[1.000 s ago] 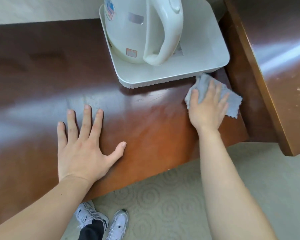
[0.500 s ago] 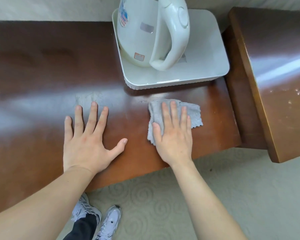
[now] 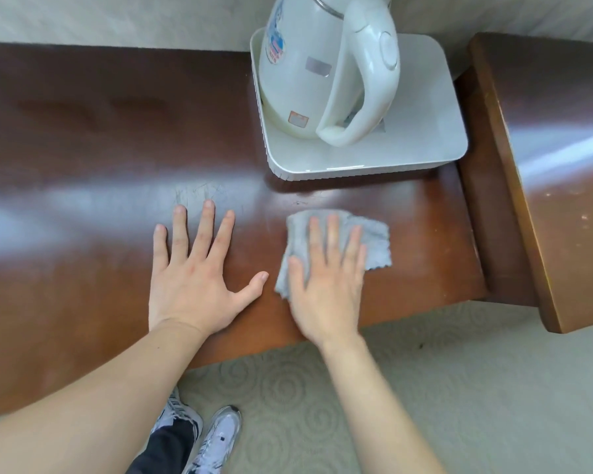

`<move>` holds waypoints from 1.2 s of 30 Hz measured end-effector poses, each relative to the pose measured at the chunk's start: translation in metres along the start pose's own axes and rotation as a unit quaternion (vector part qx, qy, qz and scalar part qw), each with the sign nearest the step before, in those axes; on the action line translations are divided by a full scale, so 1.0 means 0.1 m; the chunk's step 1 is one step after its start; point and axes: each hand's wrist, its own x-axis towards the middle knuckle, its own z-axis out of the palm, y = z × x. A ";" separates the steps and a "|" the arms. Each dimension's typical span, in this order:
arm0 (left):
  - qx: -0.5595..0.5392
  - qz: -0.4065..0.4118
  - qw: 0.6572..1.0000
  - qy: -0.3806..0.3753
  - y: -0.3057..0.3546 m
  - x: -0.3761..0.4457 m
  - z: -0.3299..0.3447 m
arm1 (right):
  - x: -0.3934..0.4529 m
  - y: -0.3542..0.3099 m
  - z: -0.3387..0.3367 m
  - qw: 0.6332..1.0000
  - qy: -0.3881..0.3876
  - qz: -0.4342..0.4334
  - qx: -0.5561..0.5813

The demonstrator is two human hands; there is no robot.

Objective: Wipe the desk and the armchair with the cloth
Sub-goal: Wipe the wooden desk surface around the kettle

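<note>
The left hand point(image 3: 194, 285) is staying spread flat at seven o'clock while the right hand point(image 3: 329, 285), fingers straight, is sliding the cloth point(image 3: 374, 234) leftward along the desk point(image 3: 83, 148), six o'clock of the tray point(image 3: 425, 138), probably mid-pass.

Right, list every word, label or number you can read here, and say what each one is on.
No text here is readable.
Kettle: a blue and red sticker near the top, a grey label at mid-body and a small orange-edged label near the base, all too blurred to read.
Tray, cloth, desk: no print visible.
</note>
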 end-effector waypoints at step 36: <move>-0.048 0.016 0.999 0.004 -0.05 -0.01 -0.01 | -0.58 -0.12 0.02 0.999 -0.030 0.004 0.023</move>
